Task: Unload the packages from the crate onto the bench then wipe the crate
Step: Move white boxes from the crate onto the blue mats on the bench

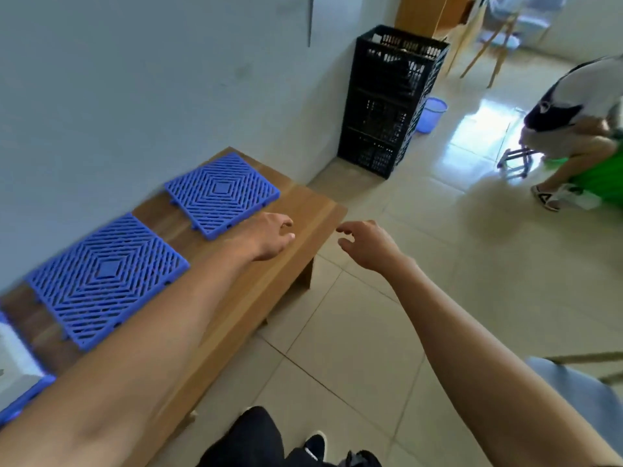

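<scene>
Both arms are stretched forward, nothing held. Left hand (269, 235) is over the far end of the wooden bench (303, 210), fingers loosely curled, palm down; contact with the bench top cannot be told. Right hand (365, 244) is in the air just past the bench end, over the tiled floor (387, 348), fingers relaxed and slightly curled, thumb apart from them.

Two blue plastic grid tiles (222, 193) (108, 278) are laid flat on the bench along the wall, apart from each other. A third blue edge with something white on it (13, 369) is cut off at the left frame border; not identifiable.

A stack of black crates (387, 102) is stood against the wall beyond the bench, well apart from both hands; contents not readable. A light-blue bucket (431, 114) is seen just behind the stack.

A crouching person (573, 123) is seen at far right.
</scene>
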`<control>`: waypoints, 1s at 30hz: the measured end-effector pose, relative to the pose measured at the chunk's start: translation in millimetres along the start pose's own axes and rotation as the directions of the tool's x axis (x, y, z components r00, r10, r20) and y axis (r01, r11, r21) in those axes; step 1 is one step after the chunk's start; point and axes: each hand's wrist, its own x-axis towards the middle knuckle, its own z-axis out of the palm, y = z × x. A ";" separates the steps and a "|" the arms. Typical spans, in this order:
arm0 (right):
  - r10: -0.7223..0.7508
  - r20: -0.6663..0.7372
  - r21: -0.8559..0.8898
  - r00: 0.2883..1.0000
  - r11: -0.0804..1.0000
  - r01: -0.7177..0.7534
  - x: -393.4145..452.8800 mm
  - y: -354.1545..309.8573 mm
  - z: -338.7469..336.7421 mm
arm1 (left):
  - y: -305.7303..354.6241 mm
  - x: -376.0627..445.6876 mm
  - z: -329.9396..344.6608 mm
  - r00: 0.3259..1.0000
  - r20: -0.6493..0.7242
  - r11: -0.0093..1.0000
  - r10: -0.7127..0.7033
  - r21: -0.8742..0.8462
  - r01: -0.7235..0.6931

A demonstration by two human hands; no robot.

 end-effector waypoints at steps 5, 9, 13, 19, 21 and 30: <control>0.117 -0.030 0.015 0.993 0.993 -0.117 31.6 64.0 -19.9 | 38.5 68.9 7.8 0.997 0.039 0.997 0.065 0.029 -0.067; 0.198 -0.012 0.039 0.980 0.980 -0.197 71.8 106.1 -37.8 | 56.4 139.3 10.4 0.993 0.057 0.994 0.103 0.015 -0.104; 0.273 -0.030 0.080 0.962 0.960 -0.269 113.7 144.4 -56.5 | 74.4 210.2 6.8 0.988 0.080 0.991 0.133 -0.021 -0.132; 0.377 -0.103 0.117 0.921 0.924 -0.365 156.7 196.3 -84.7 | 117.4 294.3 -0.8 0.966 0.145 0.976 0.213 0.014 -0.218; 0.415 -0.107 0.139 0.904 0.906 -0.399 169.2 215.3 -93.3 | 133.3 319.4 -3.9 0.957 0.167 0.970 0.238 0.012 -0.243; 0.479 -0.106 0.231 0.871 0.864 -0.447 258.1 319.0 -127.4 | 211.7 456.7 -1.3 0.936 0.188 0.953 0.299 -0.005 -0.303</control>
